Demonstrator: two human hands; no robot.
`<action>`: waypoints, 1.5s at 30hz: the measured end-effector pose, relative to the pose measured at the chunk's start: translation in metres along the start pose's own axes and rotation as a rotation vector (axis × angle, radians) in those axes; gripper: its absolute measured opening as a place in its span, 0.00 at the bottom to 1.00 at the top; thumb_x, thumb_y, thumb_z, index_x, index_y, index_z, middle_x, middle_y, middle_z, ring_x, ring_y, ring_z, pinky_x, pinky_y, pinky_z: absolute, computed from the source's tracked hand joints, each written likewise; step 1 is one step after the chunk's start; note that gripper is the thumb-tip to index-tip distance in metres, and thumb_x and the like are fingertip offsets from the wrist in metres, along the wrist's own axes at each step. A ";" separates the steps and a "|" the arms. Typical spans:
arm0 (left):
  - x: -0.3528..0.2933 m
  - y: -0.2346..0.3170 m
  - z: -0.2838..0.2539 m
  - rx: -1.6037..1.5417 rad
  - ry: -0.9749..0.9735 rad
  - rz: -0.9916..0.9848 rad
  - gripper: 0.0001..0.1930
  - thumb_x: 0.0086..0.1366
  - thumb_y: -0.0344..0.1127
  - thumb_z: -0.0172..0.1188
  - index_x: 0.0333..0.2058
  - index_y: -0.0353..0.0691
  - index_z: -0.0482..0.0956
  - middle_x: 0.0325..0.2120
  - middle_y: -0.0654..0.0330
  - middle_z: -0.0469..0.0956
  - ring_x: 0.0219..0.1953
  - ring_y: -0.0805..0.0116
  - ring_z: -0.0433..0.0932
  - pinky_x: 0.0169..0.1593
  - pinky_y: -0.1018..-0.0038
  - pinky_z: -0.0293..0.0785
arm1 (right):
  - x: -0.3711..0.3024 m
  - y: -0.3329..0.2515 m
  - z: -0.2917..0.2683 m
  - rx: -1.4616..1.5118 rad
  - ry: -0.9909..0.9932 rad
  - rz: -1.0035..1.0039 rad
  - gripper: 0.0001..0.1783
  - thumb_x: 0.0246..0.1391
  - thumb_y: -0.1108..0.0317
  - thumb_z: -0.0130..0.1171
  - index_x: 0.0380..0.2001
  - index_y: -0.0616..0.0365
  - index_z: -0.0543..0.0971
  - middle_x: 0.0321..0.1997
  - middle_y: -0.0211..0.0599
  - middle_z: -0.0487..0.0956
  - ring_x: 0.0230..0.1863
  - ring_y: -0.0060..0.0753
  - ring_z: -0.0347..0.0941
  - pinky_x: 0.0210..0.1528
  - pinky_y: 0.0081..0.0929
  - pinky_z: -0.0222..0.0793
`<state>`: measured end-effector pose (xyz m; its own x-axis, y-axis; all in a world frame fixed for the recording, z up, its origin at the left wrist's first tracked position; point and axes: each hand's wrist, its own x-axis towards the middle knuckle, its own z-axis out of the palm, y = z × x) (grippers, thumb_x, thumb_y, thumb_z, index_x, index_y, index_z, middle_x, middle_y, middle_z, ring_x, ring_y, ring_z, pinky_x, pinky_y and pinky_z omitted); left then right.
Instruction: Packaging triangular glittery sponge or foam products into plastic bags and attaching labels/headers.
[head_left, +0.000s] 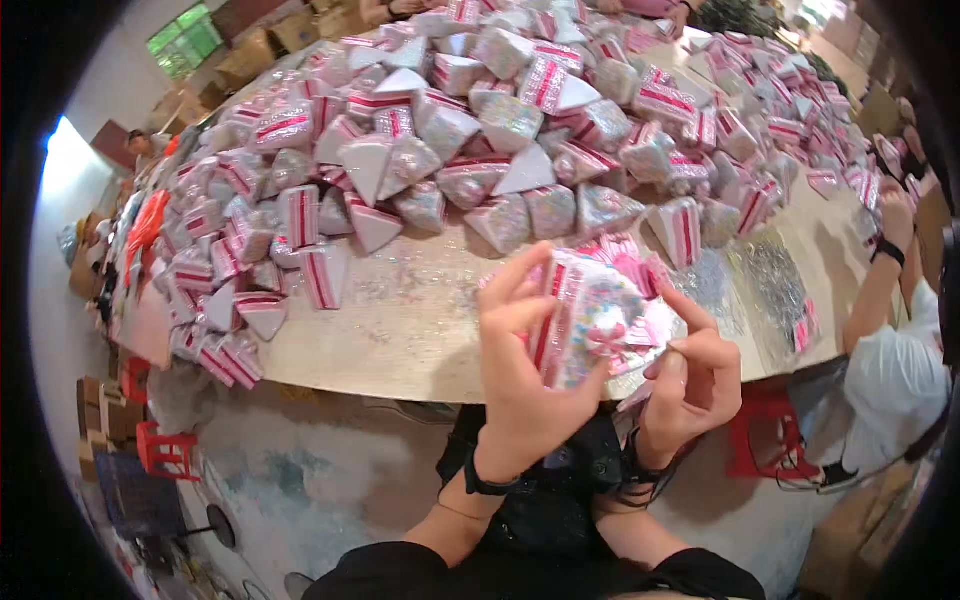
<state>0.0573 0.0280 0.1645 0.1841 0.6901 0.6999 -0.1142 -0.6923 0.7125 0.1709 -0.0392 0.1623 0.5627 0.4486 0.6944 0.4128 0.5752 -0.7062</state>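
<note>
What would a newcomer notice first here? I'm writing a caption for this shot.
First the heap of pink wedge-shaped boxes covering the far side of the table. Next, up close, the left hand and right hand holding one glittery box with a pink bow. A seated person is at right.

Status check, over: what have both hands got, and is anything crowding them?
Left hand and right hand both grip one wedge-shaped gift box. Pile of finished boxes beyond on table. Nothing between.

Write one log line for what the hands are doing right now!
left hand: holds pink wedge-shaped gift box with bow | right hand: fingers at box edge | behind: pile of pink-striped wedge boxes on round table
</note>
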 end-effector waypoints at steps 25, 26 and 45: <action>0.006 -0.012 -0.014 0.327 0.011 0.024 0.39 0.42 0.24 0.68 0.57 0.36 0.67 0.56 0.47 0.63 0.59 0.52 0.64 0.60 0.63 0.63 | 0.008 0.012 0.027 -0.067 -0.223 -0.103 0.13 0.33 0.88 0.57 0.28 0.69 0.76 0.42 0.71 0.79 0.39 0.42 0.82 0.34 0.21 0.75; 0.006 -0.012 -0.014 0.323 0.013 0.025 0.39 0.42 0.24 0.68 0.57 0.36 0.67 0.56 0.47 0.63 0.59 0.52 0.64 0.60 0.63 0.63 | 0.008 0.013 0.027 -0.067 -0.228 -0.111 0.12 0.33 0.88 0.57 0.27 0.69 0.76 0.41 0.71 0.79 0.40 0.43 0.82 0.34 0.21 0.75; 0.007 -0.014 -0.022 0.571 -0.195 0.219 0.38 0.39 0.17 0.66 0.55 0.40 0.72 0.59 0.44 0.62 0.57 0.48 0.64 0.58 0.59 0.66 | -0.001 -0.011 0.026 -0.087 -0.063 0.435 0.06 0.45 0.84 0.57 0.30 0.68 0.76 0.46 0.55 0.81 0.39 0.23 0.78 0.39 0.17 0.71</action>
<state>0.0382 0.0471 0.1606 0.3954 0.5060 0.7666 0.3585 -0.8534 0.3784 0.1474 -0.0283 0.1731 0.6539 0.6780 0.3357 0.2079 0.2656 -0.9414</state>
